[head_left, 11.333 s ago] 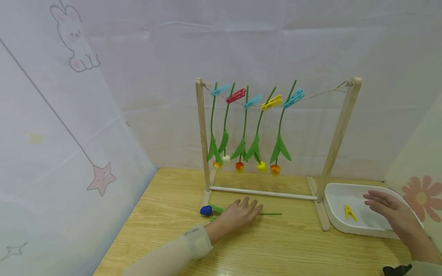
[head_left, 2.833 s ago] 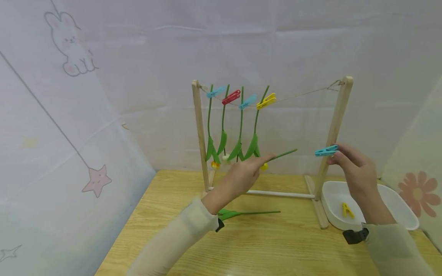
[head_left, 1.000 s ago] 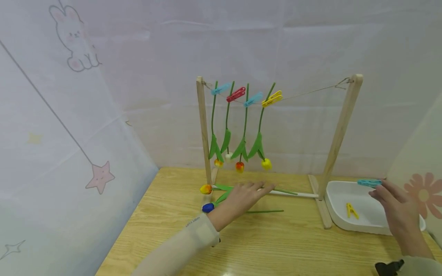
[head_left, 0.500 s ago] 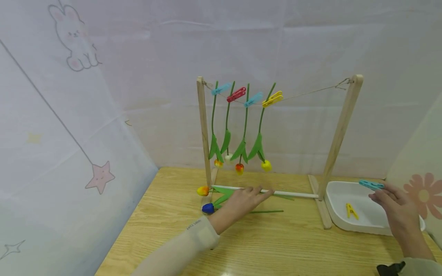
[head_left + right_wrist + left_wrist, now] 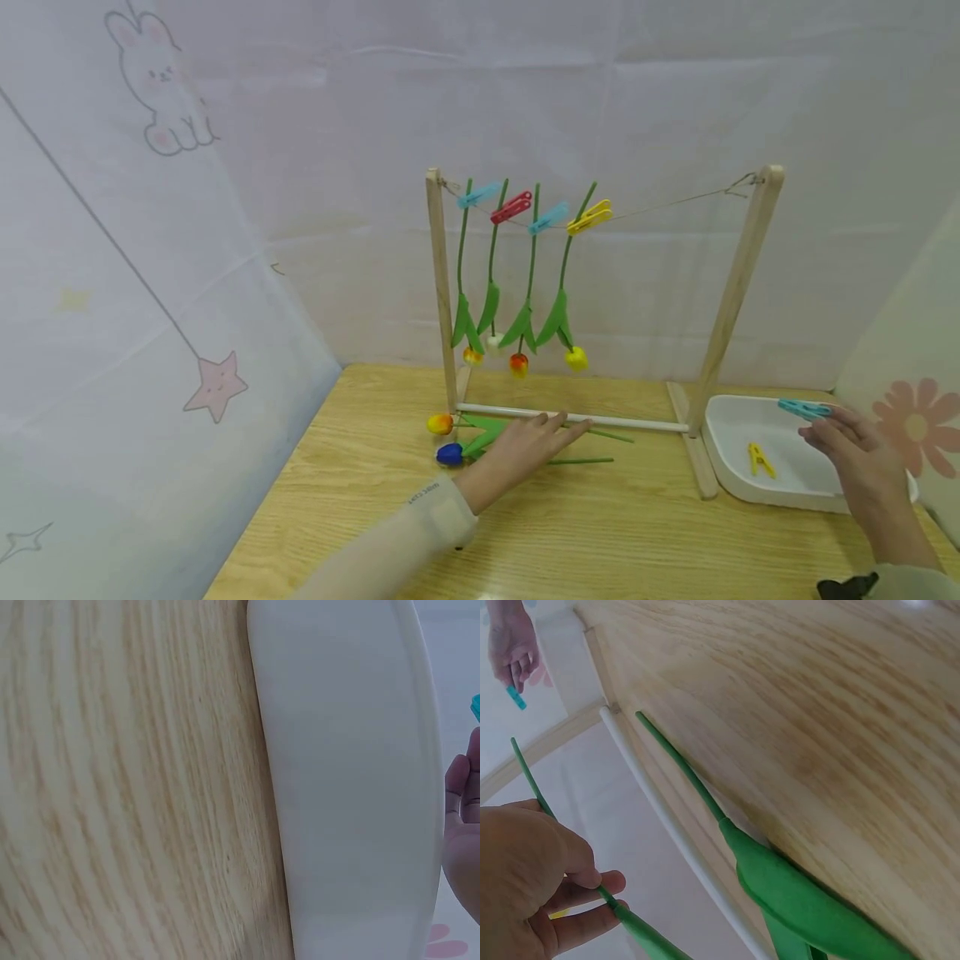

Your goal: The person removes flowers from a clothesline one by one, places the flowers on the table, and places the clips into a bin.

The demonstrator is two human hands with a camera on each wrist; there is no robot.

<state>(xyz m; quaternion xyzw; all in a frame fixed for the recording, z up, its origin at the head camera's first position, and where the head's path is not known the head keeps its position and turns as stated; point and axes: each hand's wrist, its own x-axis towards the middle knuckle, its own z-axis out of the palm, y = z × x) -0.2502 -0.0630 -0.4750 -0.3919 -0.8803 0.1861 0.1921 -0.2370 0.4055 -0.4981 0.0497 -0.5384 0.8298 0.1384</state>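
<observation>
My left hand is low over the table before the rack. In the left wrist view its thumb and fingers pinch the green stem of an artificial tulip; the orange-yellow bloom points left. Beside it, nearer me, a blue tulip lies on the wood, partly hidden under the hand. My right hand pinches a light-blue clothespin above the white tray. In the tray lies a yellow clothespin. The right wrist view shows only part of that hand, past the tray's side.
A wooden rack stands behind, with a string across its top and a white bar low down. Several tulips hang head-down from the string by blue, red and yellow clothespins. The tray adjoins the rack's right foot.
The rightmost hanging tulip and its blue clothespin have left the string. My left hand has lowered that tulip beside the blue one; my right hand has carried the clothespin right, over the tray.
</observation>
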